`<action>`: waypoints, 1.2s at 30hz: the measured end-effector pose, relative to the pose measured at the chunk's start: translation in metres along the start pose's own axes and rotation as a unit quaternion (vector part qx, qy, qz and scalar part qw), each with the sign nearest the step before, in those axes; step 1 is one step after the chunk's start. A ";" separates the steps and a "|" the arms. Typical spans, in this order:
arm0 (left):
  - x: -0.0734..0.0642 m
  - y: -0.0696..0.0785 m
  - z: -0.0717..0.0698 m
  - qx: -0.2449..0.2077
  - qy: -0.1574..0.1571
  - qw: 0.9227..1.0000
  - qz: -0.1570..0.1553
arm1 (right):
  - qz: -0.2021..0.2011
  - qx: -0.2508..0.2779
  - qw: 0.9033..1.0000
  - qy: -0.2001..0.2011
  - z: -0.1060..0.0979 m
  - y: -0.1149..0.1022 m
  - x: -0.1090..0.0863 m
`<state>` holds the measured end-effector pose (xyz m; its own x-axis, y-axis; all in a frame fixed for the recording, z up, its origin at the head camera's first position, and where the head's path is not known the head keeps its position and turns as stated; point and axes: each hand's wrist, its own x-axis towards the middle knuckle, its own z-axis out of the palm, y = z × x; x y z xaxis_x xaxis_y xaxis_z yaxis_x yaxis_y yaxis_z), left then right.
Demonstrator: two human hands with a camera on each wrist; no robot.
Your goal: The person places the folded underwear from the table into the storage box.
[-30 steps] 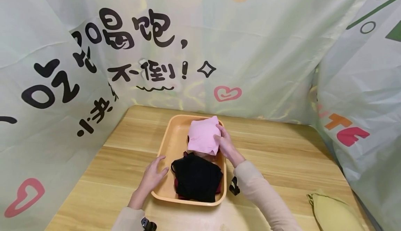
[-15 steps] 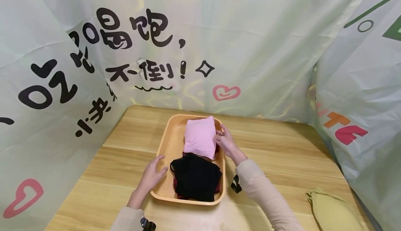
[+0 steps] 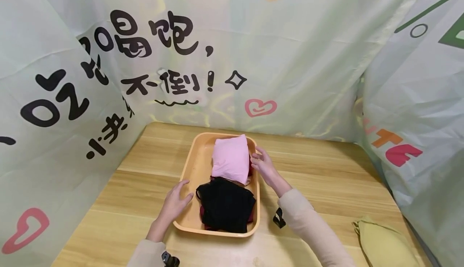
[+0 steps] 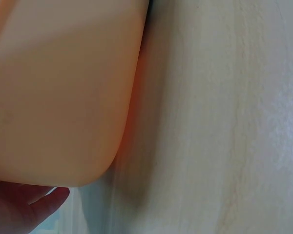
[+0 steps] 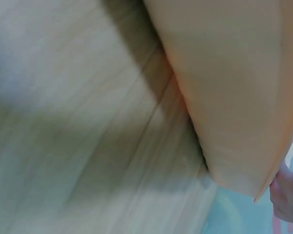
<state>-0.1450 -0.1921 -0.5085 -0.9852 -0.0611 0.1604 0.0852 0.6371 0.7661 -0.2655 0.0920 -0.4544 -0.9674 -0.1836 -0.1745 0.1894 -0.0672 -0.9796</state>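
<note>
A folded pink cloth lies in the far part of an orange plastic tray. Nearer the front is a folded black garment, with dark red fabric showing beneath it. My right hand is at the tray's right rim with loosely bent fingers, beside the pink cloth and apart from it. At the left rim my left hand is spread, its thumb reaching over the inside. Each wrist view shows the tray's outer wall, with part of the left hand and the right hand at its edge.
The tray stands on a wooden table. A yellow-green cloth item lies at the table's right front. Printed fabric curtains surround the table at the back and both sides.
My right hand has let go of the pink cloth and drawn back right to the rim. The cloth has shifted slightly left and lies flatter. My left hand has stayed nearly still.
</note>
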 end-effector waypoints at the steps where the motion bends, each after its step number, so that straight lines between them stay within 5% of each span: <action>1: 0.000 0.000 0.000 0.000 0.000 1.000 0.000 | -0.003 -0.003 1.000 -0.002 -0.001 0.001 -0.003; 18: 0.000 0.002 -0.001 0.004 -0.017 1.000 -0.011 | -0.031 -0.044 0.997 -0.054 -0.024 0.021 -0.051; 36: 0.001 -0.001 0.000 0.002 -0.022 1.000 -0.013 | -0.016 -0.094 0.995 0.005 -0.068 0.012 -0.083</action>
<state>-0.1459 -0.1924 -0.5093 -0.9928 -0.0436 0.1118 0.0584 0.6383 0.7676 -0.1939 0.1729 -0.4579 -0.9744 -0.1735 -0.1431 0.1250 0.1113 -0.9859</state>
